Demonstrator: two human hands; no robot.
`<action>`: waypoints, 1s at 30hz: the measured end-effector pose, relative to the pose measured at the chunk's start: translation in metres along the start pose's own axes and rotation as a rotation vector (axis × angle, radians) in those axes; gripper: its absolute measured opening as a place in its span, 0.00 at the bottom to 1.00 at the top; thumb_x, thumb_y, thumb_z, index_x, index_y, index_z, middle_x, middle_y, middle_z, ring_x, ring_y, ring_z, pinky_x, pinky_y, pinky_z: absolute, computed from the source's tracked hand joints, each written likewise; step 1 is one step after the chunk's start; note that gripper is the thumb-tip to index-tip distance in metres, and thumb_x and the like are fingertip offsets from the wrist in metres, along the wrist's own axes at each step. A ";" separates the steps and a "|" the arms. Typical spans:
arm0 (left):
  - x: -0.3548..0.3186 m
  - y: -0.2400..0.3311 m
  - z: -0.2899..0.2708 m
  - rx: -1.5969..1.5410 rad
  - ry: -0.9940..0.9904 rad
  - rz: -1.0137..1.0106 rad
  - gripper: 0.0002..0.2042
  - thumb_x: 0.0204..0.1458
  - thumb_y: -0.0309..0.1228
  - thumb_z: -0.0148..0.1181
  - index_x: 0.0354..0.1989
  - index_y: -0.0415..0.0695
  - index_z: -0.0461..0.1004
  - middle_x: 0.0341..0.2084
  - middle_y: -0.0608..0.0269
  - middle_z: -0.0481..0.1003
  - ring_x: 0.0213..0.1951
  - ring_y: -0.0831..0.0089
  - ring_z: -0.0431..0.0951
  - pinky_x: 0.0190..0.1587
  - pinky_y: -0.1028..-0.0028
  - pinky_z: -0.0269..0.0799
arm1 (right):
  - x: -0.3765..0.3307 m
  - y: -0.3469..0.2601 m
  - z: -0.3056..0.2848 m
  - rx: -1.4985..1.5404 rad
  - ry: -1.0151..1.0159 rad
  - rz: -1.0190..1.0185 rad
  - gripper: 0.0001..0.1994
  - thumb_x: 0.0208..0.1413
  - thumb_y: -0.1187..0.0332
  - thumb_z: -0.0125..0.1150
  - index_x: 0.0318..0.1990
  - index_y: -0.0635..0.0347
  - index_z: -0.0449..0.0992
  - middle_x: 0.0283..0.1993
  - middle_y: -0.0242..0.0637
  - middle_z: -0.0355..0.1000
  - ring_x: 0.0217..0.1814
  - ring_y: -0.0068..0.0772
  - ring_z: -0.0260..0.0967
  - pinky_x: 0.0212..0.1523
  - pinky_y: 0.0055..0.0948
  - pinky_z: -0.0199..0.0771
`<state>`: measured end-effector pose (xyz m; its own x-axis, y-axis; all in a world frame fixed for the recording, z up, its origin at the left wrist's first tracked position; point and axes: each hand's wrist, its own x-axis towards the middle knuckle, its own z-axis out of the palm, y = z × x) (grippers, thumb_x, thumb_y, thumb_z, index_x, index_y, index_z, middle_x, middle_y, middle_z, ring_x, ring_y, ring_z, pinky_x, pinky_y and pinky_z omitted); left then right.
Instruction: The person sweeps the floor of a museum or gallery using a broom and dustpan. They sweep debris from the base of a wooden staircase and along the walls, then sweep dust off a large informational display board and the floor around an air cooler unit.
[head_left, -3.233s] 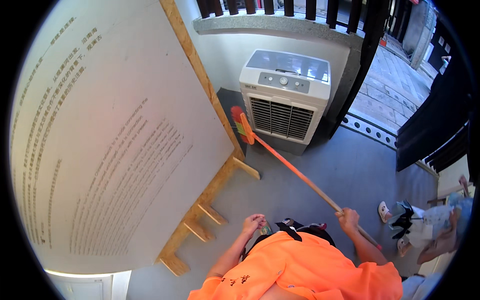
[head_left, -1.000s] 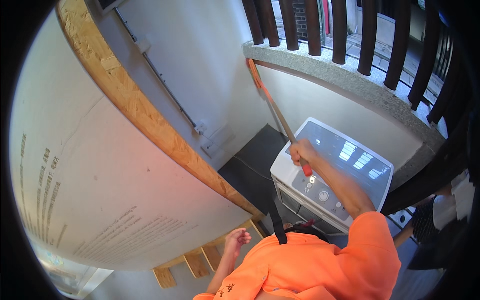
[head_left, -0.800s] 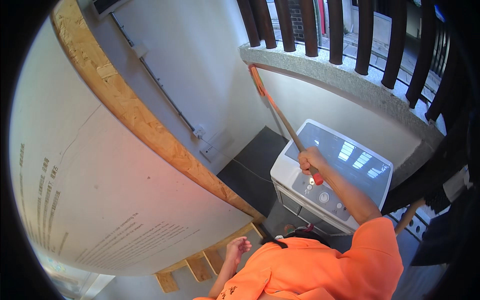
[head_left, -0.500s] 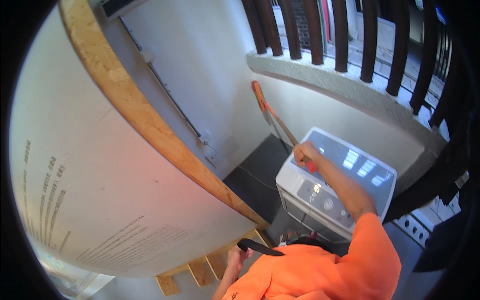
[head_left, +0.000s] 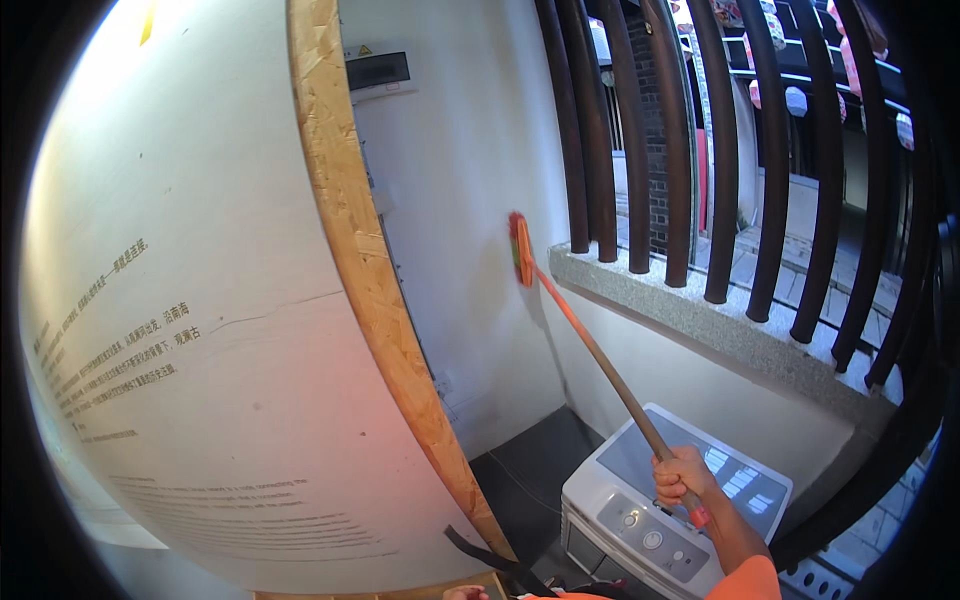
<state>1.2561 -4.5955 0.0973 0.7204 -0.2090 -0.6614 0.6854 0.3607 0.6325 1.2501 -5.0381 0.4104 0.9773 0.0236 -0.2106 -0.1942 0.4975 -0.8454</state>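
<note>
1. Leaning up on our left is a big white panel [head_left: 180, 330] with rows of small print, edged in raw chipboard [head_left: 370, 290] that curves down across the view. Behind it sits a white corner wall [head_left: 470, 200] with a small grey box [head_left: 375, 72] mounted high up.

2. Down at the bottom edge we can just catch a sliver of our left hand [head_left: 462, 593], next to a black strap [head_left: 490, 560]. Way too little showing, so we can't tell if it's spread or closed on anything.

3. Broom [head_left: 590, 345] next: the orange head [head_left: 519, 250] is pressed up against the white wall, right by the end of the granite sill [head_left: 700, 325]. The long handle runs diagonally from there, down and to the right, into our grip.

4. So the brush end lies up and to the left of the right hand [head_left: 680, 478], which is the only hand on the stick. Its fingers are wrapped tight around the handle close to the lower end, forearm reaching up from the bottom right, orange sleeve [head_left: 750, 585] just peeking in.

5. Right under that hand sits a white and grey air cooler [head_left: 670, 520] on the dark floor [head_left: 525, 480].

6. Far right: dark vertical bars [head_left: 720, 150] standing on the sill, street outside.
</note>
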 end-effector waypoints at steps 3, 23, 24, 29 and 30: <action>-0.021 0.028 0.048 -0.022 -0.051 -0.147 0.08 0.48 0.32 0.55 0.22 0.42 0.70 0.14 0.62 0.70 0.17 0.72 0.69 0.19 0.75 0.67 | 0.003 -0.011 0.006 -0.073 -0.016 -0.173 0.04 0.46 0.77 0.51 0.29 0.66 0.63 0.13 0.30 0.54 0.08 0.18 0.50 0.08 0.22 0.50; -0.022 -0.003 0.029 -0.281 0.219 0.034 0.09 0.52 0.31 0.49 0.20 0.45 0.68 0.11 0.66 0.66 0.14 0.75 0.65 0.17 0.75 0.64 | 0.325 -0.392 0.167 -0.510 0.122 -0.925 0.07 0.50 0.71 0.53 0.25 0.64 0.64 0.16 0.32 0.60 0.11 0.20 0.56 0.09 0.26 0.60; -0.024 -0.006 0.027 -0.289 0.236 0.034 0.10 0.52 0.31 0.49 0.20 0.45 0.68 0.11 0.66 0.66 0.14 0.75 0.65 0.17 0.75 0.64 | 0.335 -0.383 0.157 -0.556 0.156 -0.907 0.08 0.51 0.70 0.52 0.24 0.63 0.63 0.16 0.31 0.59 0.10 0.19 0.56 0.08 0.25 0.59; -0.022 -0.014 0.011 -0.287 0.301 0.024 0.10 0.52 0.31 0.50 0.19 0.45 0.68 0.11 0.66 0.66 0.14 0.74 0.65 0.17 0.75 0.64 | 0.366 -0.311 0.072 -0.719 0.304 -0.695 0.07 0.50 0.70 0.49 0.24 0.62 0.62 0.15 0.31 0.58 0.09 0.21 0.55 0.06 0.29 0.60; -0.023 -0.016 0.006 -0.280 0.319 0.035 0.10 0.52 0.31 0.50 0.19 0.45 0.67 0.11 0.66 0.66 0.14 0.74 0.65 0.17 0.75 0.64 | 0.360 -0.288 0.059 -0.706 0.287 -0.683 0.06 0.49 0.70 0.47 0.25 0.61 0.61 0.15 0.30 0.57 0.09 0.21 0.54 0.06 0.28 0.59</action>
<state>1.2291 -4.6019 0.1048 0.6434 0.0839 -0.7609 0.5741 0.6046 0.5522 1.6629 -5.1218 0.6068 0.8587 -0.3279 0.3938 0.3009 -0.2996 -0.9054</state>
